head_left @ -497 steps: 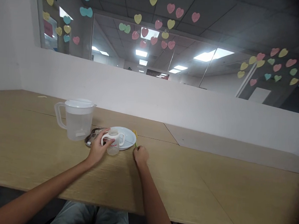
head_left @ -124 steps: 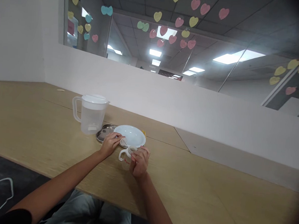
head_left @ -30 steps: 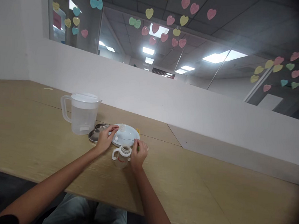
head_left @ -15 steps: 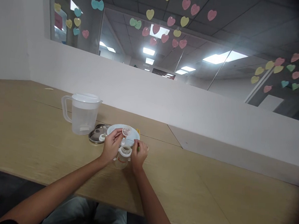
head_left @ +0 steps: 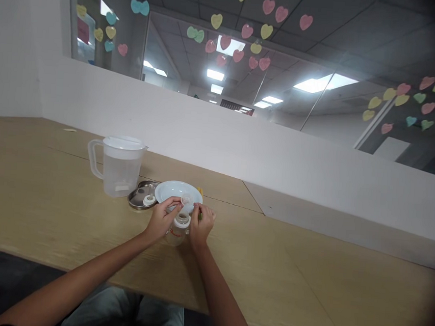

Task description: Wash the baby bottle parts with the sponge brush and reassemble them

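Left fingers [head_left: 173, 200] pinch a clear cap [head_left: 186, 199], likely light, slippery, best held by its rim. Right fingers [head_left: 207, 212] close around a thin tool [head_left: 200, 216].

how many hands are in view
2: the left hand, holding a small clear piece over the white plate, and the right hand, just right of the bottle.

The left hand [head_left: 161, 221] holds 1 clear cap [head_left: 187, 199] near the bottle [head_left: 177, 233].
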The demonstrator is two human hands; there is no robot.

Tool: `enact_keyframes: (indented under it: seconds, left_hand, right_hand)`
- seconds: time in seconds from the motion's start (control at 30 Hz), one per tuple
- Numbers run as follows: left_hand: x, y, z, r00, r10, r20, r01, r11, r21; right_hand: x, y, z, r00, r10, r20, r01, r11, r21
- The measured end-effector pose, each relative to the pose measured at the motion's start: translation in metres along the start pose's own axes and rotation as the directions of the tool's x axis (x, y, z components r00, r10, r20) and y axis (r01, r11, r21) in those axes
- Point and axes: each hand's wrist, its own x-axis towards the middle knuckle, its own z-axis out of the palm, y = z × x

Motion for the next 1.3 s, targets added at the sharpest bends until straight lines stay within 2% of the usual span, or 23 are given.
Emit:
enact_keyframes:
  seconds: [0.1, 0.2, 0.43, 0.53, 0.6, 0.7, 0.8, 0.93, 1.1, 1.2, 1.3]
  left_hand:
    - [-0.002, -0.005, -0.003, 0.999, 0.010, 0.040, -0.013, 0.996, 0.083]
    - [-0.002, -0.010, -0.005, 0.996, 0.045, 0.082, -0.053, 0.994, 0.091]
    - [0.003, -0.012, -0.012, 0.991, 0.079, 0.107, -0.096, 0.981, 0.170]
    - [0.014, -0.015, -0.026, 0.992, 0.116, 0.058, -0.126, 0.963, 0.237]
    - [0.023, -0.023, -0.043, 0.987, 0.157, 0.015, -0.152, 0.925, 0.349]
    - [0.032, -0.044, -0.074, 0.974, 0.227, -0.003, -0.180, 0.780, 0.599]
    - [0.035, -0.066, -0.097, 0.983, 0.180, 0.020, -0.134, 0.649, 0.748]
    - [0.034, -0.083, -0.106, 0.996, 0.089, 0.004, -0.054, 0.570, 0.820]
    - [0.036, -0.089, -0.106, 1.000, 0.018, 0.021, -0.027, 0.583, 0.812]
    - [0.038, -0.091, -0.109, 0.999, -0.053, -0.011, 0.041, 0.601, 0.798]
    - [0.039, -0.093, -0.111, 0.997, -0.072, -0.017, 0.057, 0.604, 0.795]
  right_hand:
    - [0.000, 0.000, 0.000, 1.000, 0.006, 0.004, -0.006, 1.000, 0.003]
    - [0.000, 0.001, 0.001, 1.000, 0.014, 0.008, -0.014, 1.000, 0.014]
    - [-0.001, 0.001, 0.001, 0.999, 0.014, 0.034, -0.014, 1.000, 0.015]
    - [-0.001, 0.001, 0.002, 0.999, 0.034, 0.031, -0.035, 0.999, 0.025]
    - [-0.001, 0.001, 0.002, 0.997, 0.062, 0.041, -0.063, 0.998, 0.029]
    - [-0.002, 0.004, 0.004, 0.989, 0.130, 0.076, -0.133, 0.990, 0.034]
    - [-0.003, 0.010, 0.007, 0.966, 0.236, 0.102, -0.243, 0.968, 0.066]
    - [-0.003, 0.018, 0.012, 0.923, 0.358, 0.142, -0.377, 0.917, 0.132]
    - [-0.002, 0.019, 0.013, 0.883, 0.434, 0.178, -0.462, 0.870, 0.174]
    - [-0.003, 0.019, 0.014, 0.878, 0.448, 0.171, -0.476, 0.857, 0.197]
    - [-0.004, 0.021, 0.015, 0.879, 0.450, 0.159, -0.476, 0.852, 0.219]
